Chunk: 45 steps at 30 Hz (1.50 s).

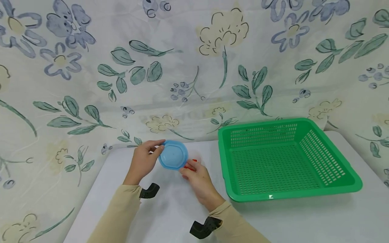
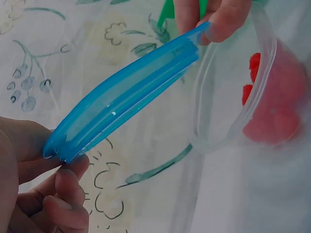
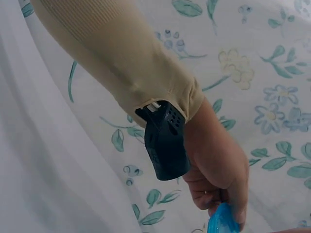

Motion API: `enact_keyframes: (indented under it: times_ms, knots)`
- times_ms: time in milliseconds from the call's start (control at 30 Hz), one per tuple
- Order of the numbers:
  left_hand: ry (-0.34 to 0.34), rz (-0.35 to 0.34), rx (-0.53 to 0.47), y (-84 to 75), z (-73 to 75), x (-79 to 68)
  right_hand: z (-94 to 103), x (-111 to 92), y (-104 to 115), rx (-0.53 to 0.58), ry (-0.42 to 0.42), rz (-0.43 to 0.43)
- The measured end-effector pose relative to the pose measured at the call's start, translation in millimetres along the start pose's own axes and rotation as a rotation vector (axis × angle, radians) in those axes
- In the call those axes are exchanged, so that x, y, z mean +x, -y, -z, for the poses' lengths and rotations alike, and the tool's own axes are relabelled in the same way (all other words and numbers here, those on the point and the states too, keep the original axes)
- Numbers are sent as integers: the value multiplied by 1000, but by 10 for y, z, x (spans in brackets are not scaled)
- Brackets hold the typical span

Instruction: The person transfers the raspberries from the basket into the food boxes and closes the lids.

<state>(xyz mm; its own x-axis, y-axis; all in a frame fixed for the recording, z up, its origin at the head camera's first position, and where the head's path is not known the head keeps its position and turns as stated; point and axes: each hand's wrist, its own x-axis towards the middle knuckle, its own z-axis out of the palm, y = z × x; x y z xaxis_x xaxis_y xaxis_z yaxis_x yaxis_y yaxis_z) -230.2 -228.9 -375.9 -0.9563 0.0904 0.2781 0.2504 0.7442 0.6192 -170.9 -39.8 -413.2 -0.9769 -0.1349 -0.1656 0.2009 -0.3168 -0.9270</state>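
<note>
A round light-blue plastic lid [image 1: 173, 155] is held up between both hands. My left hand [image 1: 145, 160] pinches its left edge between thumb and fingers. At the lid's lower right edge, my right hand [image 1: 197, 180] pinches it. Seen edge-on in the left wrist view, the lid [image 2: 121, 94] shows its ridged rim. Close to the right fingers is a clear plastic container [image 2: 199, 97] with red pieces [image 2: 274, 121] in it; whether those fingers touch it I cannot tell. In the right wrist view the left hand [image 3: 216, 155] grips the lid [image 3: 223, 221].
A green plastic basket [image 1: 290, 195] with slotted walls stands on the white table [image 1: 164, 216], right of the hands. Behind the table hangs a flowered cloth [image 1: 188, 118]. Black wrist cameras [image 1: 206, 227] sit on both tan sleeves.
</note>
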Motion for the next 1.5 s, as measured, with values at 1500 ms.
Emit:
enact_keyframes:
  times_ms: [1500]
  knots:
    - [-18, -58, 184, -19, -641, -132, 210, -27, -125, -446, -289, 107]
